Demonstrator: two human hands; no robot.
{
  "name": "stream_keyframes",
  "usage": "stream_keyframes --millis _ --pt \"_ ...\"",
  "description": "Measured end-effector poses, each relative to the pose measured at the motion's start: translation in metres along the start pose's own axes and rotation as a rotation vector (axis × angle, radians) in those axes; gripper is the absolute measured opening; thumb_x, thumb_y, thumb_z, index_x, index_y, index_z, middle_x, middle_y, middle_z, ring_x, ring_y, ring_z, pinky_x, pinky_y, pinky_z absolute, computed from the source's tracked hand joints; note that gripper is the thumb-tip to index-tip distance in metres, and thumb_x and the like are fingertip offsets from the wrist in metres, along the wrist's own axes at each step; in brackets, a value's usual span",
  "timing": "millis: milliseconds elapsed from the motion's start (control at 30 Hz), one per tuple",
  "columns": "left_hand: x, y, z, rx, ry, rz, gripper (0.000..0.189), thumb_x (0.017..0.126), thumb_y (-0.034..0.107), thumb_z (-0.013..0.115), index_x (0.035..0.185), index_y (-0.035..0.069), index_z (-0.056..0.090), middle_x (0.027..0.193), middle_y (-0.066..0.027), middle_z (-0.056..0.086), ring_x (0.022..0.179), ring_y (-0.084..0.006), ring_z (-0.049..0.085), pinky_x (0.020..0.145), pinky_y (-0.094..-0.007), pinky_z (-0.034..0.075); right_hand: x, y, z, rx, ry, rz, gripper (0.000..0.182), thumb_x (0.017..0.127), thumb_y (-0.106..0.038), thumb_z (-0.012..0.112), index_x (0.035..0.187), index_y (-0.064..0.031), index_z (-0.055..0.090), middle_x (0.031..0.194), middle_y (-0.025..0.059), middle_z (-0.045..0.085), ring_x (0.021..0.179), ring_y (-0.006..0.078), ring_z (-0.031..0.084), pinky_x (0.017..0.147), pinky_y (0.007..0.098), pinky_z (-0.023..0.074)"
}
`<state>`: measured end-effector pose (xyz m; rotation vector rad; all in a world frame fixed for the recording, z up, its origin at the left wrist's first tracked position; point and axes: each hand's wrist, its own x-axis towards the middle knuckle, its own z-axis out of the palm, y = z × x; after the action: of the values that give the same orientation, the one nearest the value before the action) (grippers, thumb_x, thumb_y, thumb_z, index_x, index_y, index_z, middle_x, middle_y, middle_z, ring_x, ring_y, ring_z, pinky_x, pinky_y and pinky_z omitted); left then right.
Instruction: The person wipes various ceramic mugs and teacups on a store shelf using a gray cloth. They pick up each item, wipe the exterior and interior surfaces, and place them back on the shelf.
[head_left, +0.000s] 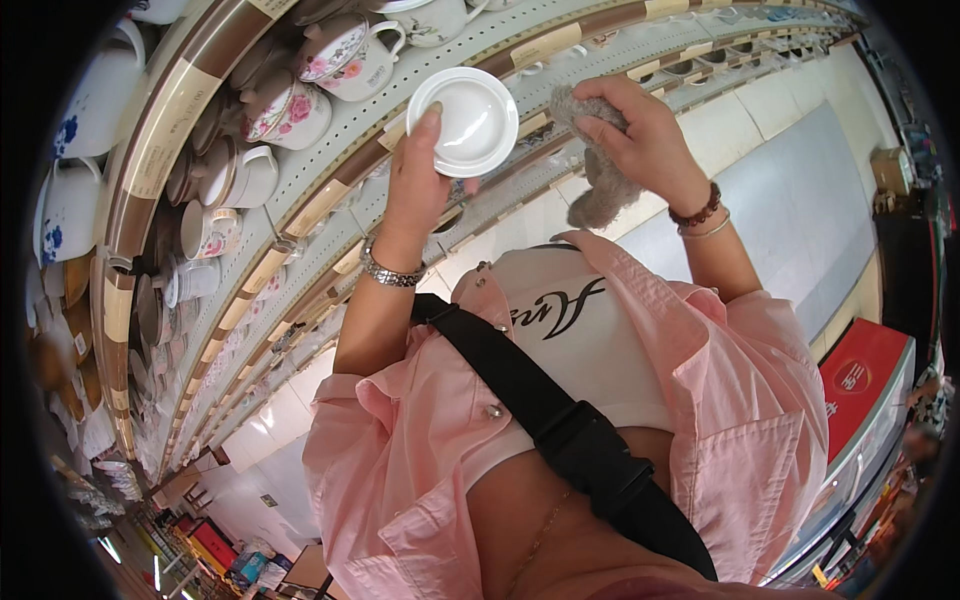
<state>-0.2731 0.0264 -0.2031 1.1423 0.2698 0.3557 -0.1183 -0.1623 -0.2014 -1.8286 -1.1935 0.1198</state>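
My left hand (420, 180) grips a round white ceramic piece (471, 124) by its edge, with the thumb over the rim. Whether it is a small bowl or an upturned lid, I cannot tell. Light glints off its smooth hollow. To the right of it and apart from it, my right hand (637, 131) clutches a fluffy grey cloth (606, 184), part of which hangs below the fingers. Behind the ceramic piece runs a perforated metal shelf (442, 64). On it stand a rose-patterned lidded mug (296, 112) and another flowered lidded cup (360, 64).
Tiered shelves with brown-and-cream label strips (161, 142) curve along my left side. A white lidded mug (251, 176) and large blue-flowered white pots (71, 210) stand there. A red-topped glass-fronted case (870, 379) is at the right. Pale tiled floor (750, 195) lies beyond my right arm.
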Motion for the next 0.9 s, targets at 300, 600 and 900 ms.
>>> stream_keyframes --millis 300,600,900 --pt "-0.019 -0.015 0.004 0.315 0.023 -0.167 0.035 0.088 0.018 0.051 0.116 -0.004 0.050 0.095 -0.0118 0.062 0.071 -0.0158 0.062 0.054 -0.0273 0.053 0.001 -0.002 0.025 0.028 0.208 -0.106 0.022 0.080 -0.007 0.062 0.101 -0.0006 0.059 0.097 0.0149 0.061 0.090 0.0272 0.060 0.078 0.0321 0.0469" --pt "-0.058 0.106 0.012 0.497 0.046 0.382 0.030 0.085 0.010 0.054 0.113 -0.003 0.052 0.104 -0.0074 0.058 0.093 -0.0129 0.054 0.083 -0.0275 0.044 -0.015 0.009 0.021 0.163 0.075 0.140 0.019 0.083 -0.005 0.060 0.101 -0.0013 0.058 0.096 0.0106 0.061 0.087 0.0193 0.058 0.079 0.0277 0.0452" --pt "-0.071 0.260 -0.018 0.463 0.471 0.692 0.040 0.083 0.006 0.052 0.123 0.002 0.048 0.094 -0.0113 0.062 0.060 -0.0144 0.062 0.034 -0.0226 0.047 -0.025 0.037 0.016 0.208 0.045 0.190 0.021 0.081 -0.005 0.064 0.101 -0.0021 0.059 0.094 0.0081 0.062 0.084 0.0166 0.058 0.076 0.0271 0.0460"
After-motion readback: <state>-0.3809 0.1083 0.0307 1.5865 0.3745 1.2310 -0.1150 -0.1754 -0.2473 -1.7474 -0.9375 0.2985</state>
